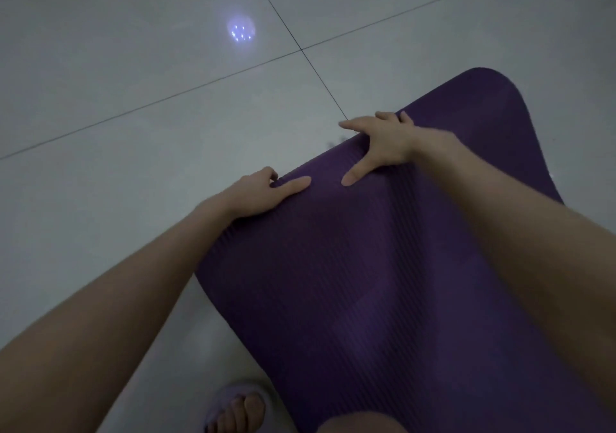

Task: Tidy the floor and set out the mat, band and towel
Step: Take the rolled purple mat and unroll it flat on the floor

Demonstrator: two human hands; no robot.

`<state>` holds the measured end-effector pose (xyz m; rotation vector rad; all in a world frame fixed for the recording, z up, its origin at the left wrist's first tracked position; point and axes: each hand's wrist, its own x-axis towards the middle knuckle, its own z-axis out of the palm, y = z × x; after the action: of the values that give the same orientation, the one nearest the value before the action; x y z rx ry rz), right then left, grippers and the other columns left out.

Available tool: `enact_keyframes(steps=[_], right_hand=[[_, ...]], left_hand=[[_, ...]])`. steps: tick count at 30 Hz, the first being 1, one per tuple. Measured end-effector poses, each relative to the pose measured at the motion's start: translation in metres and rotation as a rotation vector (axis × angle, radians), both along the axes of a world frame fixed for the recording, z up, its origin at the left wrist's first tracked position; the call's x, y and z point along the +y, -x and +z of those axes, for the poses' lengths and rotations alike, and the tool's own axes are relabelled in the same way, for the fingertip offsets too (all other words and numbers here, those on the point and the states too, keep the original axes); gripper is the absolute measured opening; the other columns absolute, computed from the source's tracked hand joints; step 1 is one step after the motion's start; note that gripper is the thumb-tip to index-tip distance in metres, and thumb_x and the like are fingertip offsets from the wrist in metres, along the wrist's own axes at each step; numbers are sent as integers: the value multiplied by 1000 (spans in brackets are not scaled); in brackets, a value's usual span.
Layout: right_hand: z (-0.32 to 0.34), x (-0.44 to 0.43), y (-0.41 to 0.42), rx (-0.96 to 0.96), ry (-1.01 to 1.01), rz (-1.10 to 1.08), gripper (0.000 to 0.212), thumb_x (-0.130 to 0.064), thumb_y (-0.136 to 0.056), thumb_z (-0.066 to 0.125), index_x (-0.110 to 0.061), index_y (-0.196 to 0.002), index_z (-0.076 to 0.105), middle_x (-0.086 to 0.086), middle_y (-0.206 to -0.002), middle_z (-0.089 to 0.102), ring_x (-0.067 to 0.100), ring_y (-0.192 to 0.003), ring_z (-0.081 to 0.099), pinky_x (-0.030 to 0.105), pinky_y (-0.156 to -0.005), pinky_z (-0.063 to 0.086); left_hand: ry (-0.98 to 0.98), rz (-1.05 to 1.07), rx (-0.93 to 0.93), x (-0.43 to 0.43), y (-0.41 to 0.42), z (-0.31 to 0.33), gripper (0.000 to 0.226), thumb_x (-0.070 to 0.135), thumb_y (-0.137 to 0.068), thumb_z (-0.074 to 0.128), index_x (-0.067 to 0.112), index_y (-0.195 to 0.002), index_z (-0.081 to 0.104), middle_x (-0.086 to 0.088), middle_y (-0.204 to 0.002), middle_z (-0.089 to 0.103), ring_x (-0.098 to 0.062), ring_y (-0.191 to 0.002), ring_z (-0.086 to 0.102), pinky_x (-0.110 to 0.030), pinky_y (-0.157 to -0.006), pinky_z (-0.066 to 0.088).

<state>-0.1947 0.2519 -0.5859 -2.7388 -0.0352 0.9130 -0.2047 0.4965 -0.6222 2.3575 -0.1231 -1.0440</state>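
A thick purple ribbed mat [350, 282] is held up off the floor in front of me, bent over at its top, with a rounded corner at the upper right. My left hand [263, 194] grips the mat's left edge, thumb on the face and fingers curled behind. Higher up, my right hand [383, 145] grips the bent top edge, thumb pointing down on the face and index finger stretched left. No band or towel is in view.
Pale grey floor tiles [133, 65] with dark grout lines fill the view. A ceiling light's reflection [241, 29] shines on the floor at the top. My foot in a lilac slipper [236, 409] stands at the bottom, just left of the mat.
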Motion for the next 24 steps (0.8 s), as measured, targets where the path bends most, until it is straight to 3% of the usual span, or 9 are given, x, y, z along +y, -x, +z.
enact_keyframes(steps=[3, 5, 7, 9, 12, 15, 18, 21, 24], right_hand=[[-12, 9, -27, 161, 123, 39, 144, -89, -14, 68, -56, -142, 10, -4, -159, 17, 32, -147, -5, 65, -113, 2], [-20, 12, -30, 196, 154, 64, 150, -89, -8, 67, -56, -142, 8, -3, -160, 14, 33, -147, -8, 66, -112, 2], [-18, 13, -26, 184, 154, 106, 145, -84, -21, 73, -47, -147, 10, -2, -159, 16, 32, -147, -6, 65, -112, -4], [-12, 18, -22, 75, 133, 141, 130, -71, -38, 80, -34, -148, 20, -1, -154, 28, 32, -146, 5, 61, -113, -9], [1, 22, -11, -160, 128, 185, 114, -65, -40, 83, -20, -134, 37, 2, -135, 44, 28, -135, 28, 58, -115, -1], [-3, 14, 15, -507, 183, 254, 109, -69, -40, 79, -10, -125, 47, 9, -125, 51, 31, -123, 42, 59, -114, 13], [-16, 9, 36, -772, 243, 278, 108, -70, -40, 77, -3, -121, 52, 16, -120, 56, 38, -116, 50, 62, -109, 21], [-24, 16, 34, -703, 264, 262, 117, -68, -42, 79, -4, -134, 43, 16, -133, 48, 37, -127, 41, 64, -111, 16], [-24, 20, 28, -608, 258, 242, 124, -67, -48, 78, -6, -145, 30, 14, -145, 36, 33, -138, 28, 63, -113, 5]], left_hand=[[-4, 10, 102, 3, -11, -8, 92, 86, -62, 50, 14, -119, 55, -2, -114, 61, -18, -94, 62, -36, -89, 50], [-12, 39, 42, 1, -7, -14, 90, 86, -56, 56, 15, -111, 58, -1, -107, 64, -17, -88, 62, -35, -83, 52], [-103, 11, -161, -5, 0, -11, 86, 86, -55, 57, 15, -103, 54, -1, -103, 62, -18, -87, 59, -34, -76, 48], [-248, -69, -520, -9, 7, -4, 84, 86, -58, 53, 12, -98, 48, -5, -100, 58, -23, -87, 55, -35, -73, 40], [-351, -106, -908, -14, 22, 5, 88, 86, -59, 48, 7, -96, 49, -11, -90, 56, -27, -79, 51, -36, -69, 31], [-389, -90, -1123, -11, 36, 2, 89, 85, -61, 48, 5, -99, 51, -14, -86, 55, -27, -76, 50, -38, -69, 36], [-451, -102, -1171, -7, 46, -10, 98, 81, -69, 47, 2, -126, 43, -17, -102, 56, -32, -92, 53, -53, -87, 42], [-524, -104, -1111, -7, 46, -21, 105, 79, -72, 43, 1, -140, 32, -19, -112, 55, -33, -103, 51, -66, -95, 35], [-491, -118, -978, -7, 35, -15, 109, 82, -67, 39, 1, -141, 33, -20, -117, 52, -35, -106, 50, -67, -94, 34]])
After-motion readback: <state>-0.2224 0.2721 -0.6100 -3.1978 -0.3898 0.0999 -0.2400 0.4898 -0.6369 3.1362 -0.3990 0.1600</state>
